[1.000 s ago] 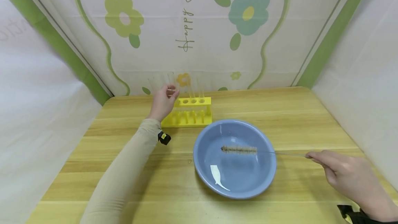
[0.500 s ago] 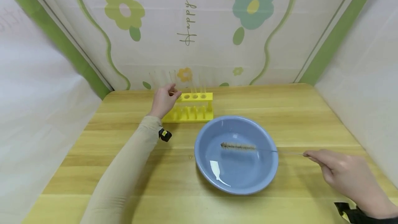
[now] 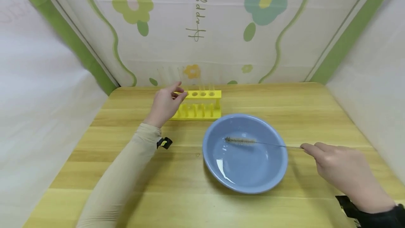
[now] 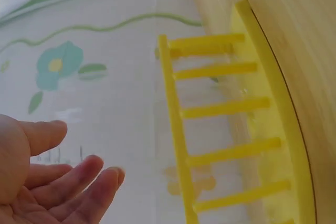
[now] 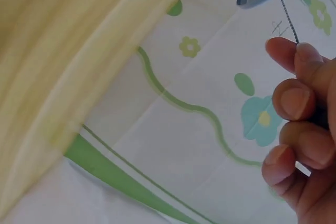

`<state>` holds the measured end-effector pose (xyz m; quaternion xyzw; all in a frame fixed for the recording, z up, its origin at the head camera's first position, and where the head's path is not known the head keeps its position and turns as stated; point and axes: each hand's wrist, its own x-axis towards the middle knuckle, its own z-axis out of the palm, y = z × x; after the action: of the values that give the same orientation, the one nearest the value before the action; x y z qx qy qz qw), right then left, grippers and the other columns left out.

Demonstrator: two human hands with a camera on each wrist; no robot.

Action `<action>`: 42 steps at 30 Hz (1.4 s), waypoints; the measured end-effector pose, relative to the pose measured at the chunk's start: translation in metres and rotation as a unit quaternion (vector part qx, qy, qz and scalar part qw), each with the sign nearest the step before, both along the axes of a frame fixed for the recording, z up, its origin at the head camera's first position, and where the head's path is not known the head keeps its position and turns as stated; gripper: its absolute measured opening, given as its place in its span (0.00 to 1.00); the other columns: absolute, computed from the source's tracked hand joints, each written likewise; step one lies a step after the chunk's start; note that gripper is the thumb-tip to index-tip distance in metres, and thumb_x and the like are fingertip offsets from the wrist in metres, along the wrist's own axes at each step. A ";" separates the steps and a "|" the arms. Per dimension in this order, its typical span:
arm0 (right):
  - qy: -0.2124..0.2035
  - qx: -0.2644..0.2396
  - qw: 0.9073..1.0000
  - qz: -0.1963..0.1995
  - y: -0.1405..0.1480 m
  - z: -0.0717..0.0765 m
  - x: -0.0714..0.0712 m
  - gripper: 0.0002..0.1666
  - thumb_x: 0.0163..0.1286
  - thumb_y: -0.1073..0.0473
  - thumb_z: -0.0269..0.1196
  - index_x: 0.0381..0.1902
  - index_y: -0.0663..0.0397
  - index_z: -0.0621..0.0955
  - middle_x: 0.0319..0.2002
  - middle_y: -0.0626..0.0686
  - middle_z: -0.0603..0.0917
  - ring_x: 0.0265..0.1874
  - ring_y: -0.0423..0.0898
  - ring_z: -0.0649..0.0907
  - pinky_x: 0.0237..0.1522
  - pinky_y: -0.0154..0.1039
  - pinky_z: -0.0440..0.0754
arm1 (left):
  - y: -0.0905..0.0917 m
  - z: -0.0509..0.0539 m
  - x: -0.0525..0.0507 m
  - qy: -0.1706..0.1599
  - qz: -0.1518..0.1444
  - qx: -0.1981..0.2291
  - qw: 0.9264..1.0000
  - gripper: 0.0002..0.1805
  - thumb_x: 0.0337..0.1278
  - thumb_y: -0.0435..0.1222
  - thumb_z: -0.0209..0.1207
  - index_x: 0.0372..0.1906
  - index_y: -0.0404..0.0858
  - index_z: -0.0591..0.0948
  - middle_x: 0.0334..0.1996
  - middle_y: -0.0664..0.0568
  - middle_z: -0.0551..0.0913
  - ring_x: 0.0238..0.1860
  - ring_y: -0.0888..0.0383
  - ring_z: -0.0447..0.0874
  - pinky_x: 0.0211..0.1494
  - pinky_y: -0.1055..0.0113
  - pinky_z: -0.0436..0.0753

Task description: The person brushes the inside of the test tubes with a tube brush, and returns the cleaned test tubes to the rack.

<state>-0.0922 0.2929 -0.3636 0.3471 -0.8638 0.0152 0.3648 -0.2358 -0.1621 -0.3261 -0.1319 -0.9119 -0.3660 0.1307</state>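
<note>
A yellow test tube rack (image 3: 196, 115) stands at the back of the table and holds several clear glass test tubes (image 3: 211, 88). My left hand (image 3: 166, 103) is at the rack's left end, partly covering it. In the left wrist view, the thumb and the relaxed fingers (image 4: 79, 182) are apart, with nothing between them. My right hand (image 3: 341, 171) pinches the thin twisted wire handle (image 5: 289, 19) of a test tube brush (image 3: 240, 140) between thumb and forefinger. The bristle head is over the inside of a blue basin (image 3: 245, 187), and the wire crosses its right rim.
The wooden table (image 3: 177, 185) meets a white patterned cloth (image 3: 221, 52) behind the rack. More white cloth hangs along the left and right sides. The basin is right of the rack and nearer the front.
My left fingers have spread a little at the rack. My right hand has moved closer to the basin, carrying the brush leftward inside it. The head view has shifted slightly.
</note>
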 end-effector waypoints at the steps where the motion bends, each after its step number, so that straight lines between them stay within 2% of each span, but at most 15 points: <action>1: 0.001 0.009 1.000 0.000 -0.002 0.003 0.001 0.31 0.70 0.64 0.31 0.37 0.57 0.84 0.15 0.41 0.65 0.11 0.34 0.51 0.10 0.28 0.46 | 0.006 0.001 0.000 -0.003 -0.014 0.007 1.000 0.30 0.69 0.42 0.59 0.71 0.35 0.69 0.51 0.47 0.84 0.43 0.53 0.86 0.42 0.62 0.86; 4: 0.001 0.024 1.000 0.012 -0.008 0.010 0.005 0.34 0.66 0.67 0.29 0.39 0.59 0.85 0.16 0.43 0.64 0.13 0.36 0.52 0.12 0.28 0.46 | 0.023 0.002 -0.003 -0.015 -0.049 0.029 0.998 0.30 0.70 0.41 0.58 0.72 0.35 0.67 0.56 0.45 0.82 0.50 0.51 0.85 0.48 0.63 0.85; 6: 0.001 0.028 0.999 0.019 -0.013 0.014 0.007 0.34 0.66 0.68 0.29 0.40 0.61 0.85 0.16 0.45 0.66 0.11 0.38 0.55 0.10 0.29 0.48 | 0.032 0.001 -0.007 -0.029 -0.058 0.040 0.997 0.31 0.71 0.41 0.57 0.73 0.35 0.65 0.60 0.44 0.79 0.53 0.50 0.84 0.50 0.64 0.84; 8: 0.001 0.030 0.999 0.024 -0.017 0.017 0.009 0.34 0.67 0.68 0.29 0.40 0.62 0.85 0.17 0.47 0.68 0.10 0.40 0.60 0.09 0.30 0.51 | 0.040 -0.001 -0.013 -0.036 -0.053 0.039 0.997 0.32 0.71 0.41 0.57 0.73 0.35 0.64 0.63 0.42 0.76 0.56 0.48 0.82 0.51 0.62 0.84; 12: 0.001 0.042 0.999 0.028 -0.022 0.021 0.011 0.34 0.69 0.69 0.29 0.40 0.63 0.85 0.19 0.50 0.71 0.12 0.44 0.67 0.08 0.32 0.57 | 0.050 -0.006 -0.025 -0.046 -0.023 0.021 0.998 0.32 0.71 0.40 0.57 0.74 0.35 0.64 0.66 0.41 0.74 0.58 0.47 0.80 0.54 0.60 0.83; 15: -0.002 0.055 0.998 0.028 -0.027 0.023 0.013 0.35 0.71 0.69 0.27 0.41 0.64 0.84 0.20 0.51 0.72 0.14 0.45 0.69 0.09 0.34 0.61 | 0.055 -0.009 -0.032 -0.056 -0.013 0.021 0.998 0.32 0.70 0.37 0.58 0.74 0.35 0.64 0.65 0.41 0.74 0.59 0.46 0.80 0.54 0.58 0.83; 18: -0.005 0.061 0.998 0.026 -0.031 0.024 0.014 0.35 0.70 0.69 0.27 0.42 0.64 0.84 0.19 0.50 0.70 0.13 0.44 0.67 0.10 0.32 0.59 | 0.058 -0.011 -0.038 -0.071 -0.012 0.024 0.997 0.31 0.70 0.37 0.59 0.74 0.37 0.65 0.65 0.41 0.74 0.59 0.46 0.79 0.54 0.58 0.83; 25: -0.019 0.059 0.998 0.008 -0.036 0.020 0.012 0.30 0.59 0.71 0.31 0.35 0.60 0.82 0.16 0.45 0.60 0.13 0.38 0.55 0.14 0.29 0.48 | 0.060 -0.017 -0.047 -0.090 -0.007 0.024 0.996 0.28 0.68 0.37 0.61 0.70 0.38 0.70 0.62 0.43 0.78 0.58 0.48 0.80 0.55 0.58 0.82; 29: -0.061 0.046 0.997 -0.028 -0.035 0.015 0.013 0.21 0.47 0.74 0.43 0.32 0.57 0.80 0.15 0.42 0.64 0.12 0.36 0.55 0.13 0.29 0.49 | 0.061 -0.016 -0.051 -0.095 0.005 0.028 0.995 0.22 0.67 0.39 0.61 0.62 0.37 0.77 0.55 0.45 0.83 0.53 0.51 0.82 0.51 0.59 0.83; 31: -0.079 0.036 0.995 -0.049 -0.033 0.012 0.015 0.22 0.40 0.76 0.48 0.31 0.54 0.80 0.15 0.41 0.70 0.11 0.35 0.56 0.12 0.30 0.51 | 0.060 -0.014 -0.053 -0.096 0.009 0.032 0.995 0.19 0.67 0.40 0.62 0.58 0.37 0.80 0.51 0.46 0.84 0.50 0.52 0.83 0.48 0.60 0.84; 32: -0.089 0.029 0.994 -0.059 -0.033 0.011 0.016 0.23 0.39 0.77 0.50 0.32 0.53 0.81 0.16 0.42 0.75 0.10 0.35 0.58 0.11 0.30 0.51 | 0.060 -0.013 -0.053 -0.094 0.011 0.034 0.995 0.18 0.66 0.40 0.63 0.56 0.37 0.81 0.49 0.47 0.85 0.49 0.52 0.84 0.47 0.60 0.84; 35: -0.113 0.000 0.990 -0.087 -0.030 0.011 0.018 0.22 0.42 0.78 0.55 0.31 0.49 0.81 0.22 0.44 0.84 0.08 0.36 0.65 0.09 0.31 0.53 | 0.058 -0.007 -0.053 -0.075 0.011 0.045 0.996 0.17 0.65 0.40 0.64 0.53 0.36 0.81 0.46 0.49 0.85 0.47 0.53 0.84 0.44 0.61 0.84; 38: -0.135 -0.030 0.985 -0.103 -0.024 0.013 0.021 0.18 0.49 0.76 0.60 0.32 0.49 0.84 0.27 0.47 0.88 0.10 0.42 0.75 0.08 0.32 0.57 | 0.057 0.004 -0.049 -0.033 0.012 0.047 0.998 0.14 0.64 0.41 0.65 0.48 0.37 0.81 0.43 0.50 0.85 0.47 0.54 0.85 0.45 0.62 0.84; 42: -0.155 -0.057 0.980 -0.110 -0.012 0.017 0.027 0.14 0.53 0.73 0.66 0.33 0.50 0.84 0.28 0.49 0.88 0.13 0.45 0.79 0.10 0.32 0.61 | 0.058 0.025 -0.036 0.034 0.005 0.030 0.999 0.11 0.64 0.43 0.64 0.43 0.40 0.80 0.40 0.51 0.84 0.44 0.54 0.85 0.47 0.63 0.84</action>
<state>-0.0651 0.2805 -0.3470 0.2219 -0.9405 0.0777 0.2454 -0.2717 -0.1042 -0.3012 -0.1357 -0.8964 -0.3875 0.1670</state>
